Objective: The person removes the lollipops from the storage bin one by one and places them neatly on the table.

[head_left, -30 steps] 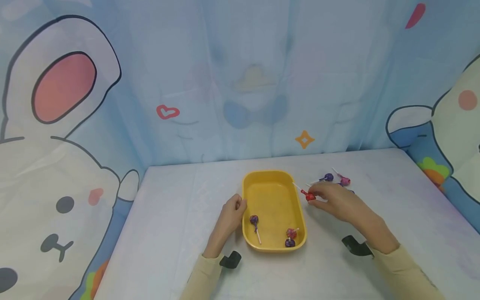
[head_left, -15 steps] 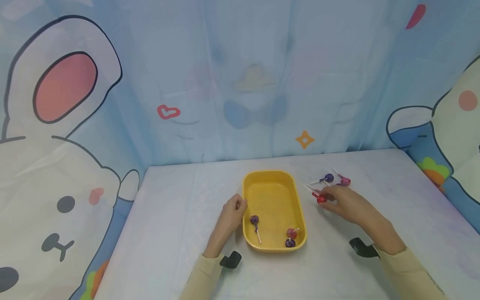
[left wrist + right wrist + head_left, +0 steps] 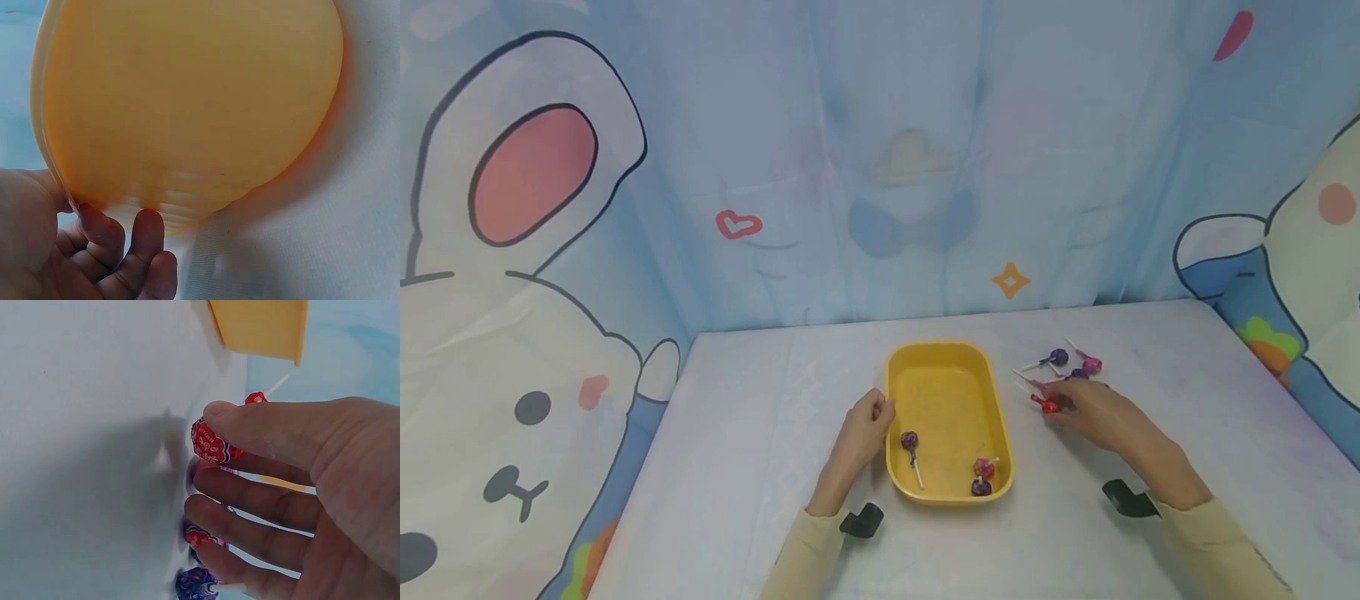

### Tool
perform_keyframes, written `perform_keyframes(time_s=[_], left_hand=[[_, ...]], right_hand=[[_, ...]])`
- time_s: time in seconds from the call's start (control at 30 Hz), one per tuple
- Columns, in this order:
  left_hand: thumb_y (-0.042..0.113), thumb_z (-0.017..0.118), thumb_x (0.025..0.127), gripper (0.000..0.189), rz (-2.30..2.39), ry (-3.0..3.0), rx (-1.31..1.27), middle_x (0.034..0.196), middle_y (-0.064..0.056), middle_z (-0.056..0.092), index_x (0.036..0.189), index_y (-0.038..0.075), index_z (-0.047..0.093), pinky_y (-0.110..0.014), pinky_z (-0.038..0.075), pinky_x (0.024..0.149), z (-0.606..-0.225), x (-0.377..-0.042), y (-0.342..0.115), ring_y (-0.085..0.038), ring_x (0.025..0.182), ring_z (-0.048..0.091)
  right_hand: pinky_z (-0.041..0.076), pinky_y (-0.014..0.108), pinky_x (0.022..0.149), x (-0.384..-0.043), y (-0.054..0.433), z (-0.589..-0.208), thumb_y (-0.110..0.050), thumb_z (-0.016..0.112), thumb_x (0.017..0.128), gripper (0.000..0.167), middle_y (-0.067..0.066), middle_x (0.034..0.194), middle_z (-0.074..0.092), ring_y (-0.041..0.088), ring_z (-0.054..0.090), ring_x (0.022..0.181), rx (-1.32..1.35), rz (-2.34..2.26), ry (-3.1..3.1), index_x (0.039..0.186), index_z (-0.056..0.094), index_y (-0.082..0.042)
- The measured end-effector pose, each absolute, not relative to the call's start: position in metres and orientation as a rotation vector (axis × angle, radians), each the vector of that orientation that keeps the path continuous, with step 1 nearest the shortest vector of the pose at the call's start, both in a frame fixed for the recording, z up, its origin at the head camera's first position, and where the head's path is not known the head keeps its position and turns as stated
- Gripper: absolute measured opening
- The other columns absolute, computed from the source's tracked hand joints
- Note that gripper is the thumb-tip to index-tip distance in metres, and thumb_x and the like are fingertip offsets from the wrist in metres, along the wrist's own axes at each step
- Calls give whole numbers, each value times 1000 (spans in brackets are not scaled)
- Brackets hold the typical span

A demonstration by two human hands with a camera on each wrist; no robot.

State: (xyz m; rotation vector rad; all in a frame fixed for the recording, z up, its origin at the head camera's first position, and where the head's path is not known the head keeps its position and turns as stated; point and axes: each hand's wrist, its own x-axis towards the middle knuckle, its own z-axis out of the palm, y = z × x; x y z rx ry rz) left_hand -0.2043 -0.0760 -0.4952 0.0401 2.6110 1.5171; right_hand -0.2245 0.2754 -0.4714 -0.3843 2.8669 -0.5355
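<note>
My left hand (image 3: 859,427) grips the left rim of a yellow tray (image 3: 940,396), thumb over the edge and fingers against the outer wall (image 3: 187,125) in the left wrist view. Right of the tray, my right hand (image 3: 1097,415) pinches a red-wrapped lollipop (image 3: 209,442) by its candy end between thumb and index finger, its white stick pointing toward the tray. The other fingers are spread over lollipops close to the table, among them a purple one (image 3: 197,584). A pink-wrapped lollipop's stick end shows beside the hand in the head view.
In the tray lie a purple lollipop (image 3: 909,440) at lower left, and a pink-red one (image 3: 984,468) and a dark purple one (image 3: 981,487) at lower right. Beyond my right hand are a purple lollipop (image 3: 1058,357) and a pink one (image 3: 1092,365). A printed curtain (image 3: 820,167) hangs behind.
My right hand has moved right and slightly nearer with the red lollipop, away from the tray's right rim toward the loose lollipops. My left hand and the tray have stayed put.
</note>
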Motion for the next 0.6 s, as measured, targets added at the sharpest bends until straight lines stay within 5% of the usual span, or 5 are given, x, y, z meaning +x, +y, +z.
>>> perform_keyframes(time_s=[0.6], left_hand=[[31,49,105,24,1512,2608,27,71,3,43,88,14,47,-24,36,53,-496,-204,-76,-12,62,45]], right_hand=[[55,51,90,-225,273,-479,-24,81,85,48,7,99,68,22,60,90,-363,-555,2851,124,65,0]])
